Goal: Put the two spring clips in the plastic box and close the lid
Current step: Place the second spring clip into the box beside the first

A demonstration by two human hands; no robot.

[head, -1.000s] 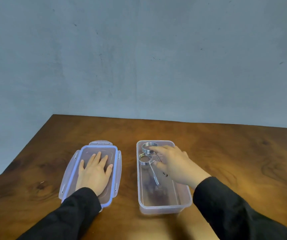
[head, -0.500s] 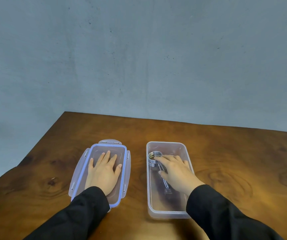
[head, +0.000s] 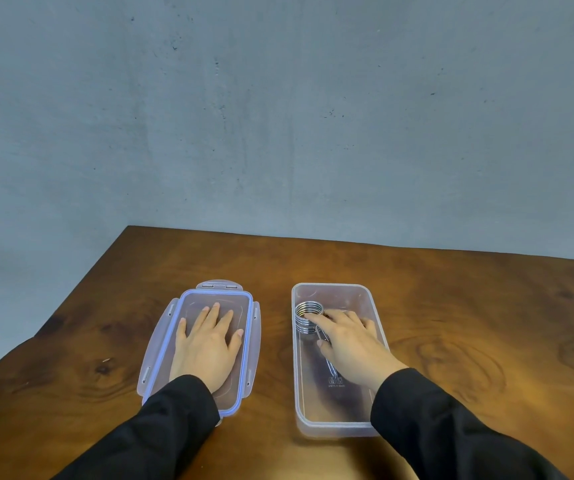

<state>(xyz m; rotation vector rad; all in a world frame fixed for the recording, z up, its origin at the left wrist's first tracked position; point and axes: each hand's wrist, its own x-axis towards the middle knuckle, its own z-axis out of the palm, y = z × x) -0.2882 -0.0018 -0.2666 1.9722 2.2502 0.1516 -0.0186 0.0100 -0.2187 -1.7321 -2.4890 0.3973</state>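
**Clips in the box, lid waiting off to the side**

Wooden table (head: 452, 306) against a plain grey wall (head: 278, 116), nothing fancy. A clear plastic box (head: 334, 415) sat open on it, and the lid (head: 249, 341), blue seal and snap tabs, lay flat just beside it on the left.

Both spring clips (head: 308, 315) looked to be inside the box at the far end, coils stacked, thin wire legs running back under the right hand (head: 351, 344). That hand rested over them, fingers loosely curled, fingertip touching the top coil; couldn't tell if it was actually gripping anything. The left hand (head: 207, 344) lay spread flat on the lid, palm down, holding nothing.

Steel clips like that were probably stiff, light and a bit slippery, so pinching a leg seemed safest. The lid seemed light and flexy; best grabbed by its long edges, then pressed down tab by tab.
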